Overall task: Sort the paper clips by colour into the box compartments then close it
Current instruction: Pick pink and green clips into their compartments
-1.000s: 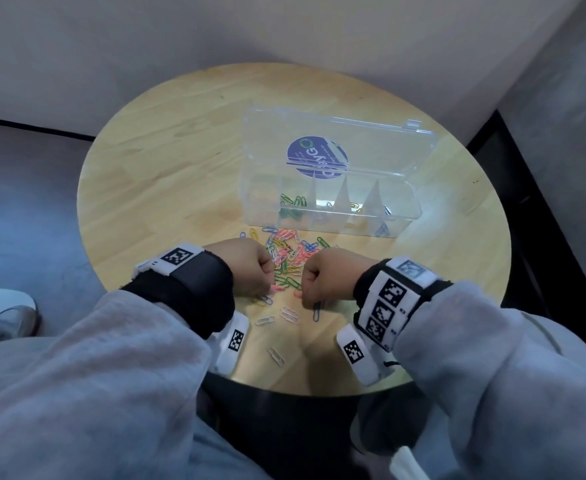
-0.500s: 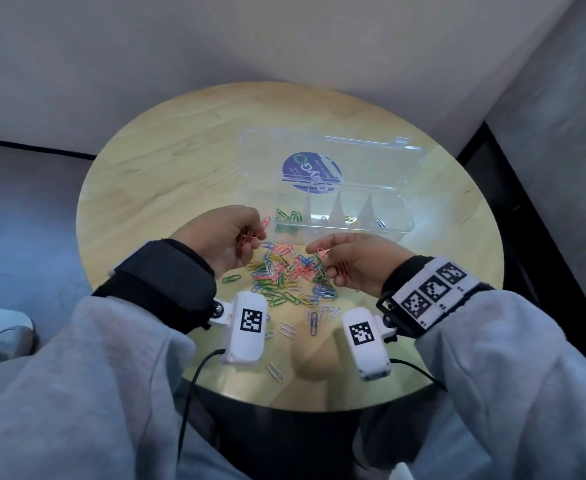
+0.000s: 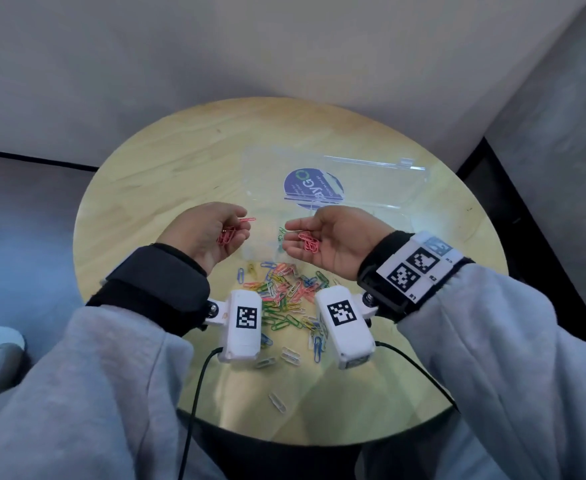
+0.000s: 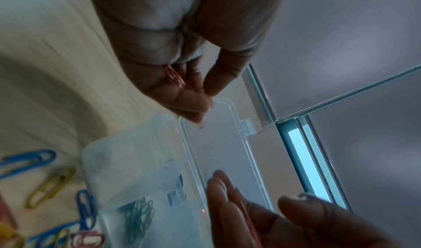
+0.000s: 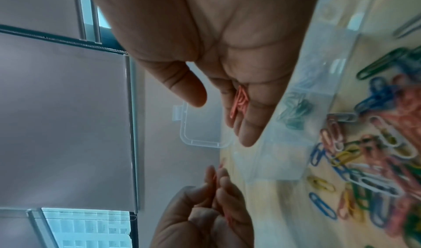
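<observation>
While our left hand [image 3: 211, 233] pinches and our cupped right hand [image 3: 322, 242] cradles pink clips [image 3: 308, 242], we judge them light, slippery, best scooped.

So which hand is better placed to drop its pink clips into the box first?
Probably the right hand: its pink clips lie loose on an upturned palm above the box; the left hand curls around its own.

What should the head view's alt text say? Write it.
Two raised hands hold pink paper clips: left hand curled around some, right hand cupping some. Below lies a mixed-colour clip pile on a round wooden table, beside an open clear box.
</observation>
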